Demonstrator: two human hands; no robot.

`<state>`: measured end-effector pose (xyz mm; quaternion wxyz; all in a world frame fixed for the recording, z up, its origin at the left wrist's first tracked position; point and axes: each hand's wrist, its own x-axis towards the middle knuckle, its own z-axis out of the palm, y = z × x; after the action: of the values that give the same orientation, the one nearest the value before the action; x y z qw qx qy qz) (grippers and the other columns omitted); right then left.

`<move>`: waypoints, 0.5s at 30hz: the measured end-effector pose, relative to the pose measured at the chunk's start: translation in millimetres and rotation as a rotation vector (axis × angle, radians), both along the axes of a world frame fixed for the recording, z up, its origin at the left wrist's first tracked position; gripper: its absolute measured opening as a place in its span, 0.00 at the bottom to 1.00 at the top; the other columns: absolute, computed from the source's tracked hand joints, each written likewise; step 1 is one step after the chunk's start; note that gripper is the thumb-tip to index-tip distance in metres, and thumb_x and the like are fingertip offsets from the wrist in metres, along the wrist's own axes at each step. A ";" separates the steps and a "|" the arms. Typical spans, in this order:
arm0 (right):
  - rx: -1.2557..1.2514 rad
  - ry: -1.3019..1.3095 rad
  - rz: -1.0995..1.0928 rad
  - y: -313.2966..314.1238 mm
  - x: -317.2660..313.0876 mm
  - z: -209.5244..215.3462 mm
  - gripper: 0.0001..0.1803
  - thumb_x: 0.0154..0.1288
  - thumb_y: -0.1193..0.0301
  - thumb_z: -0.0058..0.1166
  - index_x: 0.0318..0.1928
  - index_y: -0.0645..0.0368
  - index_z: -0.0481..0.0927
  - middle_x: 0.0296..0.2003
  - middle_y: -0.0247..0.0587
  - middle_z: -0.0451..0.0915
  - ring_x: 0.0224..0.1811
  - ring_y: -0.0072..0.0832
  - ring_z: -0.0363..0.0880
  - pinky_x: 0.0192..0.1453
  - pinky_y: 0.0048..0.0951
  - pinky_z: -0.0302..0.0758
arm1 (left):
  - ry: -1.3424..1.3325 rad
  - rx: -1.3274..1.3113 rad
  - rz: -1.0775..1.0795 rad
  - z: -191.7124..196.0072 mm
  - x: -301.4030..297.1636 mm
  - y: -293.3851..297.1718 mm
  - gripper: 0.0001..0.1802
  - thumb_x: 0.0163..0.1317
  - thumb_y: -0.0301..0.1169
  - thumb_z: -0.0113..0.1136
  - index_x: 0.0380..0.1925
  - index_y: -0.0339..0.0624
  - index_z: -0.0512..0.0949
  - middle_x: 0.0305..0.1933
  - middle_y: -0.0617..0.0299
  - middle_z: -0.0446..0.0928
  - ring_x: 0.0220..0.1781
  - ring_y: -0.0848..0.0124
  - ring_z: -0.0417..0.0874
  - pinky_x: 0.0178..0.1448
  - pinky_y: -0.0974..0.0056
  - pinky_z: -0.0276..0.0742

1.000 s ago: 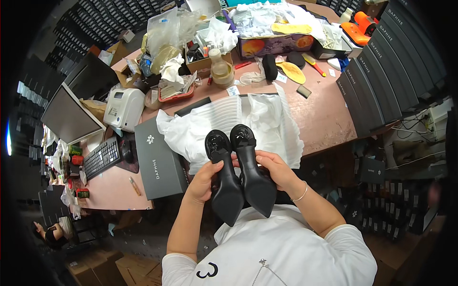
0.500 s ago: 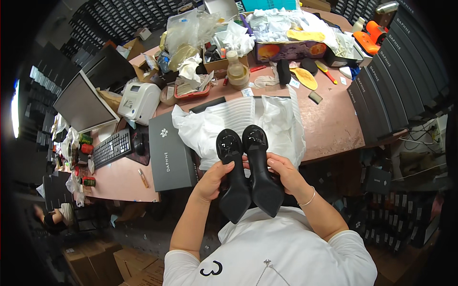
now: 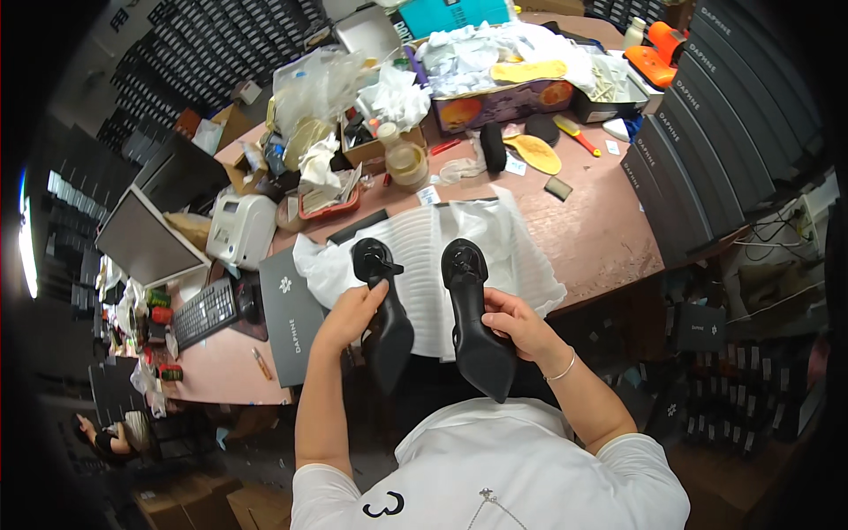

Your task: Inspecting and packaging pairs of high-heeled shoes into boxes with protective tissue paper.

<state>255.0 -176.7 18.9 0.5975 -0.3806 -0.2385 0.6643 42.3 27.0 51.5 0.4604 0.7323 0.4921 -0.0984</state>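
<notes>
Head | left hand (image 3: 353,316) gripped one shoe (image 3: 389,343) | right hand (image 3: 523,327) gripped other shoe (image 3: 483,352) | pair stood apart, probably against scuffing

The table (image 3: 601,238) is brightly lit, the fisheye edges dark and bent.

- Two hands, near: one left hand (image 3: 352,318), one right hand (image 3: 519,325)
- Two black shoes (image 3: 481,346), near
- One bracelet (image 3: 567,367), near right
- One necklace (image 3: 485,495), near
- One keyboard (image 3: 205,314), left
- One white machine (image 3: 243,230), left
- One red tray (image 3: 329,210), far
- Two yellow pads (image 3: 536,154), far
- One red-and-yellow brush (image 3: 579,135), far right
</notes>
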 end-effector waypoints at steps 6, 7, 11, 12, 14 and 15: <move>-0.045 -0.061 -0.120 3.6 -6.5 20.0 0.14 0.69 0.71 0.46 0.52 0.61 0.74 0.37 0.31 0.77 0.35 0.13 0.73 0.38 0.18 0.71 | -0.970 -0.348 -0.018 -14.8 9.2 -90.8 0.39 0.63 0.38 0.62 0.68 0.33 0.56 0.63 0.51 0.68 0.60 0.66 0.73 0.64 0.64 0.67; -0.018 -0.255 -0.160 7.2 -17.0 20.4 0.12 0.69 0.70 0.47 0.49 0.63 0.75 0.36 0.31 0.77 0.34 0.14 0.73 0.37 0.19 0.71 | -0.970 -0.280 0.087 -13.6 16.9 -116.1 0.39 0.61 0.33 0.63 0.68 0.33 0.55 0.64 0.53 0.66 0.61 0.68 0.70 0.65 0.65 0.65; 0.284 -0.478 -0.148 13.0 -21.2 21.3 0.17 0.71 0.62 0.49 0.48 0.64 0.76 0.41 0.37 0.78 0.43 0.23 0.75 0.48 0.26 0.72 | -0.849 0.001 0.150 25.9 -9.1 -117.8 0.28 0.56 0.20 0.64 0.58 0.34 0.69 0.52 0.58 0.76 0.55 0.73 0.73 0.63 0.66 0.66; 0.276 -0.237 -0.102 14.5 -13.5 18.6 0.20 0.72 0.58 0.47 0.51 0.62 0.76 0.45 0.39 0.78 0.48 0.25 0.75 0.53 0.29 0.72 | -0.684 0.129 0.058 37.5 -26.9 -108.9 0.26 0.54 0.19 0.65 0.55 0.36 0.73 0.47 0.60 0.78 0.51 0.73 0.76 0.63 0.65 0.66; 0.211 0.316 0.243 12.2 -2.4 27.7 0.33 0.68 0.45 0.45 0.59 0.60 0.73 0.56 0.42 0.75 0.62 0.29 0.69 0.66 0.35 0.63 | -0.404 0.616 -0.639 85.9 -31.3 -93.7 0.25 0.49 0.22 0.66 0.51 0.42 0.77 0.40 0.64 0.79 0.42 0.70 0.77 0.65 0.61 0.64; 0.331 0.061 0.368 12.3 0.2 22.2 0.35 0.65 0.44 0.49 0.60 0.61 0.73 0.57 0.42 0.75 0.63 0.30 0.68 0.68 0.33 0.61 | -0.368 0.684 -0.740 81.3 -33.1 -95.8 0.22 0.49 0.25 0.65 0.47 0.48 0.78 0.39 0.66 0.79 0.42 0.66 0.78 0.67 0.53 0.61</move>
<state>255.2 -164.4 41.1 0.5275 -0.2075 -0.3911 0.7251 9.3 -68.8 132.8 0.2088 0.9701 0.1163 0.0417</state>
